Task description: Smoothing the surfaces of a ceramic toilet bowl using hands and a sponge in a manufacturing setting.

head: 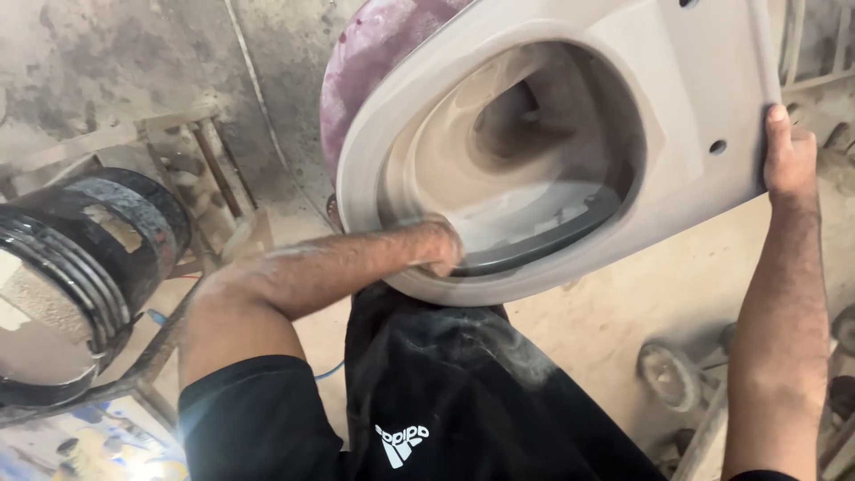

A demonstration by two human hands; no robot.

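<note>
A pale grey unglazed ceramic toilet bowl (695, 98) is tipped on its side in front of me, its opening facing the camera and resting against my black-clad lap. Its outer wall at top left is stained purple (374, 53). My left hand (438, 249) reaches inside the lower rim and presses there; its fingers are blurred and partly hidden, so what it holds cannot be seen. My right hand (788, 151) grips the flat right edge of the bowl, near a small hole.
A black banded drum-like cylinder (85, 267) sits at the left on a dusty metal frame. A small wheel (668, 374) and metal bars lie at the lower right. Dust covers the floor and the wall behind.
</note>
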